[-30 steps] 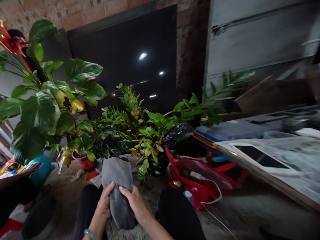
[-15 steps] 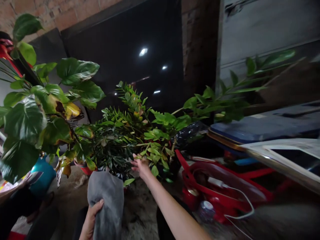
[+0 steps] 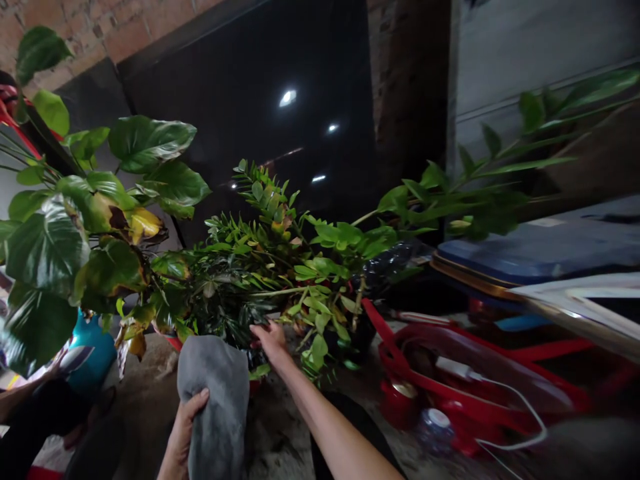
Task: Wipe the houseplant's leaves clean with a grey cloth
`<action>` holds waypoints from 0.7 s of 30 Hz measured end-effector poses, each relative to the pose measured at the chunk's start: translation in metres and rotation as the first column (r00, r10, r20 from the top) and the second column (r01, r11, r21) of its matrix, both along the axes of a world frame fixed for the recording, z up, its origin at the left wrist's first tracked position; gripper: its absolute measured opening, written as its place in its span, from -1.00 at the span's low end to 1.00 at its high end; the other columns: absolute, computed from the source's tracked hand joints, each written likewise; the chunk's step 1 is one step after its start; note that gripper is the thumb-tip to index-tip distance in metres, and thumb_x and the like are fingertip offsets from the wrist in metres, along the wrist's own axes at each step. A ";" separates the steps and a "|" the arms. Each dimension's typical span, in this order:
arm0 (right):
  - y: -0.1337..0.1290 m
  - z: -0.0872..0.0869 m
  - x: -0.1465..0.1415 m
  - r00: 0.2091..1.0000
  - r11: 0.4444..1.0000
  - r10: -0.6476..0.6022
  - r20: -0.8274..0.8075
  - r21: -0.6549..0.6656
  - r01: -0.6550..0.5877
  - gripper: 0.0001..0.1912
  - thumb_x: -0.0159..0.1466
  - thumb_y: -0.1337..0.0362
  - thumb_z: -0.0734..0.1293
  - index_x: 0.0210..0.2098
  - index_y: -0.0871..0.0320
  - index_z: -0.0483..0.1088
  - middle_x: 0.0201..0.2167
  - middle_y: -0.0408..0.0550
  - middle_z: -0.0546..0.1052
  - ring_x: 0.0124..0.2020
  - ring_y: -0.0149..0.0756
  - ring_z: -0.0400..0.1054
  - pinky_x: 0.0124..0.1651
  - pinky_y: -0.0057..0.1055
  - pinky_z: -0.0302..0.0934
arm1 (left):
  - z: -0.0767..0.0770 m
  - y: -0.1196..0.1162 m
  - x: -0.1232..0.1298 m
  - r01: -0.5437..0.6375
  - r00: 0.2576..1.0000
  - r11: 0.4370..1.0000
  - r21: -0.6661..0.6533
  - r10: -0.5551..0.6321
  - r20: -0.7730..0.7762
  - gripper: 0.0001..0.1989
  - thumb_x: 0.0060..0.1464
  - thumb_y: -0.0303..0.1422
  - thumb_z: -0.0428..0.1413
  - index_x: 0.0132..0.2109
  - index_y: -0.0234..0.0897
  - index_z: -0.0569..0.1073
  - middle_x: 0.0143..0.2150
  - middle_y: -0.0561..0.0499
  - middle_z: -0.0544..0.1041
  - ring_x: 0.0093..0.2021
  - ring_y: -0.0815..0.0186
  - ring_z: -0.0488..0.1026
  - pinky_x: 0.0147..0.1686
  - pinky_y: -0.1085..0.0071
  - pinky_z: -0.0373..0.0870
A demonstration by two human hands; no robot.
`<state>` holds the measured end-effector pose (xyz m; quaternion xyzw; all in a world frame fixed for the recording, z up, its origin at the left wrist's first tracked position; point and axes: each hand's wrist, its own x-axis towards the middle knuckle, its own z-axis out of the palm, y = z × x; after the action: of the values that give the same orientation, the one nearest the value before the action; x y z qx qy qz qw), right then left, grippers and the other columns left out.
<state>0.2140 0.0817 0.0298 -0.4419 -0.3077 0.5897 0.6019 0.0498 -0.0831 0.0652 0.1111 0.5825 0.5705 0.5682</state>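
My left hand (image 3: 193, 407) is closed around a grey cloth (image 3: 215, 387), which stands up above the fingers and hangs below them. My right hand (image 3: 270, 340) reaches into the low foliage, its fingers loosely bent and somewhat apart beside the dark narrow leaves (image 3: 240, 323). Whether the fingertips touch a leaf is hard to see. Just right of that hand hang light green leaves (image 3: 320, 320) on drooping stems. A plant with big glossy leaves (image 3: 47, 237), some yellow and brown at the edges, fills the left side.
A dark glossy panel (image 3: 250, 113) stands behind the plants. To the right lie a red plastic stool (image 3: 425, 383) with a white charger and cable (image 3: 455, 368), a clear bottle (image 3: 436, 430) and a blue-topped case (image 3: 520, 247). Another person's dark-clothed leg (image 3: 50, 413) is at lower left.
My right hand has drawn slightly left and down, and its spread fingers have bent in. The left hand still holds the cloth. The view has shifted a little, moving the right-side things rightward.
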 end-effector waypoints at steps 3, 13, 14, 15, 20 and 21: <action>0.001 0.003 0.008 1.000 1.000 0.002 -0.010 -0.017 -0.002 -0.57 -0.16 0.06 0.43 -0.32 0.12 0.46 -0.46 -0.06 0.56 -0.44 -0.15 0.45 -0.61 -0.37 0.28 | -0.003 0.007 0.002 0.015 0.999 0.998 0.057 -0.013 -0.039 -0.55 -0.24 -0.38 0.37 -0.12 -0.36 0.50 -0.42 -0.09 0.65 -0.36 0.01 0.62 -0.25 0.21 0.54; 0.015 0.009 0.023 0.990 0.993 -0.111 -0.088 0.020 0.113 -0.48 -0.16 -0.09 0.46 -0.33 0.12 0.42 -0.40 -0.03 0.56 -0.42 -0.17 0.47 -0.59 -0.39 0.27 | 0.028 0.003 -0.005 0.091 0.995 0.993 0.073 -0.087 -0.054 -0.49 -0.24 -0.39 0.37 -0.07 -0.36 0.49 -0.35 -0.12 0.66 -0.27 -0.03 0.62 -0.20 0.17 0.53; 0.015 0.010 0.022 0.990 0.994 -0.102 -0.101 0.033 0.106 -0.48 -0.18 -0.08 0.48 -0.35 0.12 0.41 -0.46 -0.07 0.54 -0.46 -0.19 0.45 -0.58 -0.39 0.27 | 0.041 0.008 -0.005 0.107 0.992 0.988 0.112 -0.099 -0.076 -0.48 -0.24 -0.39 0.37 -0.05 -0.37 0.49 -0.34 -0.13 0.66 -0.27 -0.03 0.62 -0.20 0.17 0.54; 0.014 0.011 0.021 0.989 0.994 -0.092 -0.112 0.044 0.098 -0.48 -0.19 -0.08 0.49 -0.36 0.12 0.41 -0.52 -0.11 0.51 -0.51 -0.22 0.44 -0.58 -0.39 0.27 | 0.056 0.015 -0.004 0.122 0.989 0.980 0.154 -0.106 -0.107 -0.46 -0.24 -0.39 0.37 -0.04 -0.38 0.49 -0.34 -0.13 0.66 -0.26 -0.02 0.62 -0.21 0.18 0.54; 0.007 0.014 0.020 0.994 0.997 -0.026 -0.109 0.076 0.034 -0.52 -0.22 -0.01 0.50 -0.40 0.15 0.42 -0.67 -0.23 0.40 -0.65 -0.35 0.32 -0.60 -0.41 0.23 | 0.114 0.066 0.009 0.075 0.966 0.912 0.402 0.034 -0.256 -0.40 -0.21 -0.40 0.37 0.05 -0.33 0.46 -0.27 -0.07 0.66 -0.26 0.09 0.62 -0.20 0.27 0.55; 0.005 0.014 0.020 0.995 0.997 -0.006 -0.101 0.080 0.014 -0.53 -0.21 0.00 0.50 -0.39 0.16 0.43 -0.67 -0.23 0.41 -0.66 -0.36 0.31 -0.60 -0.42 0.22 | 0.115 0.075 0.015 0.047 0.967 0.900 0.434 0.068 -0.246 -0.43 -0.19 -0.41 0.35 0.05 -0.31 0.47 -0.26 -0.05 0.66 -0.25 0.12 0.61 -0.17 0.29 0.54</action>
<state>0.2344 0.0866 0.0438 -0.3884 -0.2985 0.5953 0.6369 0.0647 -0.0084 0.1801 0.3048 0.5085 0.6704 0.4463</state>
